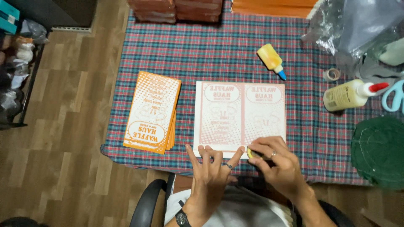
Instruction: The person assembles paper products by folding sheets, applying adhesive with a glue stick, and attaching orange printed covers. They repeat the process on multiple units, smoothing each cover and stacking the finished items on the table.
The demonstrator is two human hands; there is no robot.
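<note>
Printed paper sheet (pixel 240 120), white with faint pink-orange panels showing through, lies flat on the worktop (pixel 219 54) under a plaid cloth, its near edge at the worktop's front edge. Left hand (pixel 210 172): fingers spread and pressing flat on the sheet's near edge, grip apart, holding nothing. Right hand (pixel 275 162): grip pinched together on a small yellow glue stick (pixel 253 153), tip on the sheet's near edge. Stack of orange-and-white printed sheets (pixel 153 111) just left of the sheet, slightly skewed. Small yellow glue bottle with blue tip (pixel 272 60) lies beyond the sheet, apart from it. Right of the sheet: tape roll (pixel 332 75), pale glue bottle with red cap (pixel 353 94) on its side, light blue scissors (pixel 394 96), dark green round piece (pixel 378 151). Far edge of the worktop: brown stacks (pixel 176 10), orange stack (pixel 273 7), clear plastic bag (pixel 353 29).
</note>
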